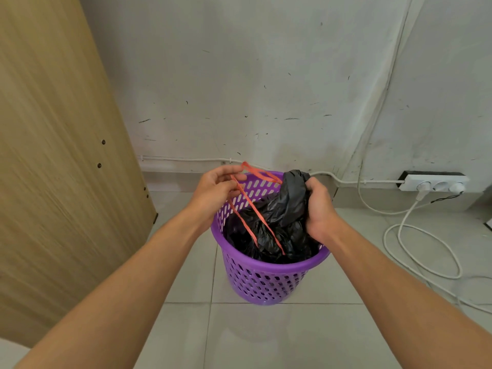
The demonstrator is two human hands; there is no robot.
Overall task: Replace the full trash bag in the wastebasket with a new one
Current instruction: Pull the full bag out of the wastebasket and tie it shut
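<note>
Big wood board (53, 155) at left, wall behind. Purple wastebasket (266, 283) on floor tiles, black trash bag (277, 217) inside. Right hand (319, 206) squeezes bag top; left hand (215, 187) pinches orange string (255, 211). Best: pull string tight, knot, lift straight up. White cord (423, 251) loops near, right. Power strip (434, 182) by wall.
</note>
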